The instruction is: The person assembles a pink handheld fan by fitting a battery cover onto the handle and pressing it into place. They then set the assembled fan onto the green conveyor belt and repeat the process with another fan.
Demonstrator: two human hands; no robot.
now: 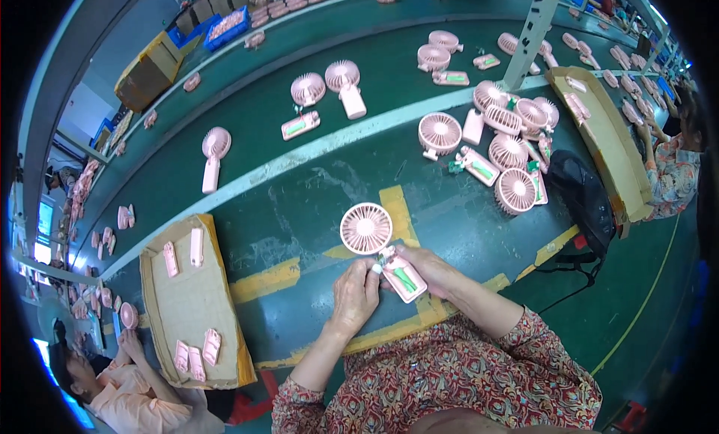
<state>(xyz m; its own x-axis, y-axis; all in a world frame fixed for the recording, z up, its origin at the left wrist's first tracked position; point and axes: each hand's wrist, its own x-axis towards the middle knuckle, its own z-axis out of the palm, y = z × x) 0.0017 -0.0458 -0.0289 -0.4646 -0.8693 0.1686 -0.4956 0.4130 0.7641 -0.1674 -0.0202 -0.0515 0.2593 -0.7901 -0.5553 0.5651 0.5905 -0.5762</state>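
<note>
I hold a pink handheld fan with its round grille up and its open handle showing a green part inside. My right hand grips the handle from the right side. My left hand pinches at the joint between the fan head and the handle, its fingertips touching the small parts there. The fan is just above the green table with yellow tape marks.
A cluster of several pink fans lies at the upper right beside a black device. A cardboard tray with pink handle shells sits at the left. More fans ride the green conveyor. Other workers sit at lower left and far right.
</note>
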